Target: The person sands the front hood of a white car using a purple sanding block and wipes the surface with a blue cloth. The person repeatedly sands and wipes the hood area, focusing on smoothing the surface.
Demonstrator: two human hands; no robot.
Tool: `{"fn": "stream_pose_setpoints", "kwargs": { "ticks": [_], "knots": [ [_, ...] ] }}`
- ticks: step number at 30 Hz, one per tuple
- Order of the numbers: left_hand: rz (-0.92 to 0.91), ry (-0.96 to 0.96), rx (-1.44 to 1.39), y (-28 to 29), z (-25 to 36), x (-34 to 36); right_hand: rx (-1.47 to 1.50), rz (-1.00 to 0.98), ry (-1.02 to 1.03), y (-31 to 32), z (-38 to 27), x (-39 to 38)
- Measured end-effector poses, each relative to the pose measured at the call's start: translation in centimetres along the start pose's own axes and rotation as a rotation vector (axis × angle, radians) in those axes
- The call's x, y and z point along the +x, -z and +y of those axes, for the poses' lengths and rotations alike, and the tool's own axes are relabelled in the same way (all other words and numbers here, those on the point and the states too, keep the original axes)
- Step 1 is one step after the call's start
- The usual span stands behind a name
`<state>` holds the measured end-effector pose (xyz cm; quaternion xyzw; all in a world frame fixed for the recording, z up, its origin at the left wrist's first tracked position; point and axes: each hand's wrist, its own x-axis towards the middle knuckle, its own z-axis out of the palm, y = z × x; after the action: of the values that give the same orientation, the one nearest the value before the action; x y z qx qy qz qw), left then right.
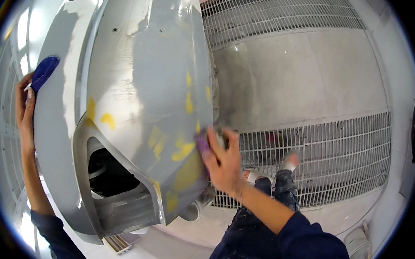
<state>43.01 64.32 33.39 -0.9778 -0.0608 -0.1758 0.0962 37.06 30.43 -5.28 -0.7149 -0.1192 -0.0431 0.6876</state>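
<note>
A large vehicle body panel (164, 53) with grey and white patches and yellow smears fills the left half, around a dark angular opening (113, 171). At its far-left edge, my left hand (27, 105) grips the lower end of a dark blue oval pad (45, 71). My right hand (222, 162), slightly blurred, holds a purple block (203, 148) against the panel's right edge, beside yellow marks. Part of the block is hidden under my fingers.
Metal floor grates (336, 153) run across the right side, with pale flooring (293, 77) between them. My legs and feet show below the right hand. A pale container (357, 242) stands at lower right, near a hose or cable. A pale wall runs along the far right.
</note>
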Motion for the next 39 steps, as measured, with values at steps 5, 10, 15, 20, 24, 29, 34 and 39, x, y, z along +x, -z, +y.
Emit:
{"fn": "stream_pose_setpoints", "kwargs": {
  "ticks": [5, 10, 15, 20, 24, 29, 34, 39],
  "knots": [
    [0.015, -0.549, 0.205, 1.8, 6.6, -0.2, 0.058, 0.068, -0.230, 0.9, 1.3, 10.5],
    [-0.152, -0.733, 0.146, 1.3, 19.7, -0.6, 0.004, 0.060, -0.163, -1.2, 0.0, 3.8],
    [-0.172, -0.867, 0.032, -4.3, 22.1, 2.3, 0.081, 0.083, -0.371, 0.4, 1.0, 11.8],
    [-0.225, -0.876, 0.071, -3.3, 20.9, 2.5, -0.063, 0.081, -0.308, -1.1, 0.9, 5.6],
    [-0.407, -0.747, 0.644, 2.0, 19.2, -1.2, -0.031, 0.061, -0.346, -0.4, 0.6, 8.1],
    [-0.389, -0.422, 0.509, 5.3, 9.3, -6.7, -0.037, 0.156, -0.298, -0.6, 2.0, 10.6],
    [-0.076, 0.085, 0.089, 5.5, 1.5, -13.5, -0.058, 0.130, -0.256, -0.9, 2.3, 7.8],
    [0.069, 0.325, -0.308, 4.1, -6.7, -13.6, 0.122, 0.153, -0.404, -0.7, 2.1, 17.7]
  ]
}}
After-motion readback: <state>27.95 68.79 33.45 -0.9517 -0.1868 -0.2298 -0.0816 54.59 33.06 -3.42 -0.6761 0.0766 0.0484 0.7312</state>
